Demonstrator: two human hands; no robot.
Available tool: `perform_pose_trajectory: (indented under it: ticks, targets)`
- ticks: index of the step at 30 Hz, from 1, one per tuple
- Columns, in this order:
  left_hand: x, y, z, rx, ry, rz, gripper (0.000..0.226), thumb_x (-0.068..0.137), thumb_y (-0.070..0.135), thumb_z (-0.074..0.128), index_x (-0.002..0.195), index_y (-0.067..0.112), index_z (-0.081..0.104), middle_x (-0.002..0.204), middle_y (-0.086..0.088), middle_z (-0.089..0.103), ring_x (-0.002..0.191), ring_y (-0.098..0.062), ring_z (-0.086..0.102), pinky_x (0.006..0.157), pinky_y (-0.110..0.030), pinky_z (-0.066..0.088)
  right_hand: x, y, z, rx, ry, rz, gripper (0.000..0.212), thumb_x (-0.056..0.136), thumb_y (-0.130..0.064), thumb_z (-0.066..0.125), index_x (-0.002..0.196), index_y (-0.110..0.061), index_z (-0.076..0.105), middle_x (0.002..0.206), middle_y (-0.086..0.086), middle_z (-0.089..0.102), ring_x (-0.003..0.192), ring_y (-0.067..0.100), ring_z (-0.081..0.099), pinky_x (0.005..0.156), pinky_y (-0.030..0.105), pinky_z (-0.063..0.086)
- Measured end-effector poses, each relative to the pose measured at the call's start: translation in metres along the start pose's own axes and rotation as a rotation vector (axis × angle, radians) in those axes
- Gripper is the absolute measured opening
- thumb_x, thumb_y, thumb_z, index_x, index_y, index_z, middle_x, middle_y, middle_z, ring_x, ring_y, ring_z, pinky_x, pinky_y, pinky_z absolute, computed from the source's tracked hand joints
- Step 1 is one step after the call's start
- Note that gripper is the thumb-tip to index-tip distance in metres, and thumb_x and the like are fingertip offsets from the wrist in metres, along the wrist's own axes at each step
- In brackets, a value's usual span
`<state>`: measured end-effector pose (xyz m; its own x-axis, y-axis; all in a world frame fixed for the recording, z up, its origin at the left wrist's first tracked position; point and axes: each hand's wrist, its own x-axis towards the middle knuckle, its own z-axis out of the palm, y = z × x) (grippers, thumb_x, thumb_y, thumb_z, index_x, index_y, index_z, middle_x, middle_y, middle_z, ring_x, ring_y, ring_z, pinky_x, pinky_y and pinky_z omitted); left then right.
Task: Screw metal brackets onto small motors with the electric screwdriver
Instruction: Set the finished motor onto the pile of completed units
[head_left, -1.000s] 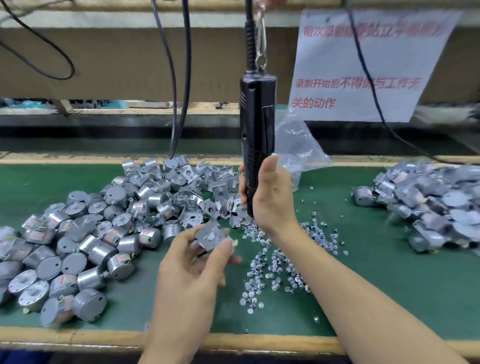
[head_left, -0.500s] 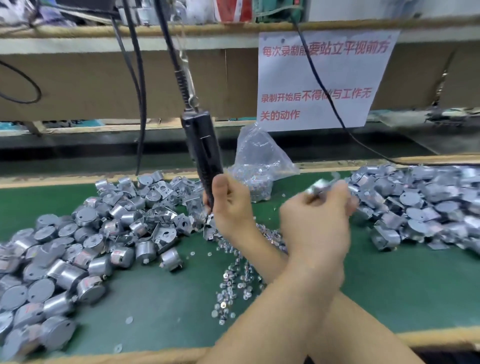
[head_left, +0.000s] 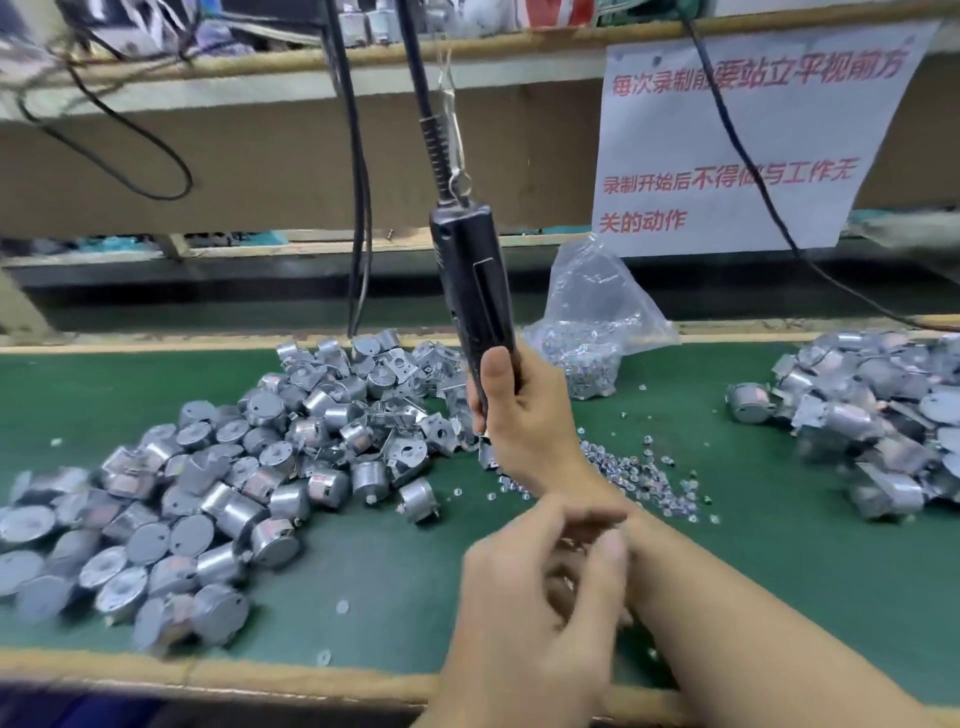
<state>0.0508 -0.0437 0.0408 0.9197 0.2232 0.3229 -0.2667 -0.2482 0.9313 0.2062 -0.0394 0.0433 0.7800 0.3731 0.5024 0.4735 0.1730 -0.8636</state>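
Now grips the electric screwdriver (head_left: 475, 291) low on its black barrel with the right hand (head_left: 524, 421), fingers wrapped round it, tool hanging tilted above the green mat (head_left: 363, 571). Holds the left hand (head_left: 535, 597), blurred, in front of the right forearm with fingers loosely curled; cannot tell whether pinching anything. Faces loose motors (head_left: 208, 493) heaped left, brackets (head_left: 410, 457) at that heap's far edge, screws (head_left: 639, 478) scattered beside the right wrist, bracketed motors (head_left: 857, 415) piled right

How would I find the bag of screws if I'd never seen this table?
Find the big white sign with red writing at the back. Below its left corner, on the green mat, sits the bag of screws. It is the only clear, crinkly plastic thing; the metal piles nearby lie loose.
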Motion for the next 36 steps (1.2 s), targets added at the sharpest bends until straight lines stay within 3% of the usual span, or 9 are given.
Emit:
perform_pose_trajectory:
  ticks: [2,4,8,10,12,16,22,29,36]
  targets:
    - [-0.006,-0.019,-0.038,0.313,0.221,0.099,0.012,0.089,0.030,0.062,0.099,0.035,0.065,0.076,0.008,0.069,0.051,-0.012,0.060,0.047,-0.024,0.048,-0.001,0.000,0.005,0.036,-0.001,-0.040,0.080,0.078,-0.092,0.034,0.073,-0.014,0.051,0.056,-0.003,0.053,0.047,0.013,0.051,0.046,0.032,0.042]
    - [-0.010,-0.037,-0.076,0.550,0.374,0.131,0.019,0.087,0.020,0.068,0.100,0.032,0.062,0.075,0.009,0.061,0.055,-0.005,0.054,0.055,-0.012,0.041,-0.002,-0.006,0.005,0.070,-0.006,-0.025,0.082,0.079,-0.091,0.036,0.071,-0.011,0.048,0.052,-0.003,0.050,0.042,0.012,0.048,0.042,0.025,0.038]
    - [-0.009,-0.055,-0.106,0.793,0.362,0.054,0.039,0.082,0.016,0.073,0.117,0.023,0.056,0.102,0.013,0.048,0.067,-0.003,0.057,0.071,-0.003,0.037,0.002,-0.004,-0.003,0.082,-0.039,-0.021,0.100,0.077,-0.092,0.033,0.077,0.007,0.047,0.052,0.005,0.050,0.039,0.015,0.047,0.038,0.024,0.037]
    - [-0.007,-0.062,-0.109,0.832,0.308,0.024,0.042,0.085,0.028,0.068,0.124,0.024,0.053,0.112,0.013,0.046,0.061,-0.009,0.056,0.069,-0.012,0.040,0.002,-0.004,-0.005,0.068,-0.039,-0.037,0.091,0.078,-0.091,0.030,0.073,-0.003,0.050,0.053,0.011,0.050,0.040,0.017,0.048,0.036,0.030,0.038]
    - [-0.002,-0.064,-0.100,0.868,0.263,-0.012,0.046,0.086,0.039,0.062,0.127,0.024,0.052,0.120,0.008,0.048,0.065,-0.010,0.055,0.070,-0.025,0.047,0.003,-0.004,-0.007,0.062,-0.025,-0.040,0.090,0.079,-0.091,0.029,0.073,-0.005,0.051,0.052,0.007,0.051,0.040,0.017,0.049,0.036,0.031,0.038]
    - [0.008,-0.068,-0.089,1.010,0.231,-0.069,0.044,0.085,0.036,0.069,0.124,0.020,0.057,0.118,0.002,0.053,0.075,-0.024,0.064,0.058,-0.031,0.047,0.005,-0.002,-0.008,0.064,-0.008,-0.043,0.086,0.081,-0.091,0.029,0.072,-0.008,0.052,0.051,0.005,0.052,0.038,0.016,0.047,0.039,0.024,0.037]
    - [0.010,-0.070,-0.091,1.025,0.236,-0.072,0.034,0.085,0.028,0.072,0.115,0.019,0.059,0.108,0.000,0.066,0.080,-0.029,0.066,0.057,-0.033,0.047,0.003,-0.008,-0.002,0.185,-0.037,0.032,0.073,0.074,-0.096,0.031,0.068,-0.029,0.061,0.050,0.001,0.052,0.037,0.017,0.046,0.040,0.026,0.036]
    - [0.009,-0.071,-0.088,0.981,0.274,-0.023,0.023,0.090,0.034,0.061,0.111,0.023,0.060,0.102,0.004,0.058,0.072,-0.021,0.061,0.055,-0.024,0.035,-0.004,-0.010,0.005,0.359,-0.170,0.140,0.076,0.064,-0.100,0.040,0.069,-0.026,0.059,0.052,0.001,0.049,0.039,0.020,0.040,0.044,0.026,0.035]
    - [0.008,-0.076,-0.089,1.018,0.210,-0.017,0.033,0.090,0.041,0.062,0.120,0.026,0.065,0.097,0.004,0.054,0.068,-0.018,0.057,0.051,-0.025,0.034,-0.009,-0.009,0.007,0.424,-0.246,0.178,0.078,0.066,-0.098,0.043,0.072,-0.021,0.058,0.054,0.001,0.047,0.040,0.018,0.038,0.044,0.026,0.033]
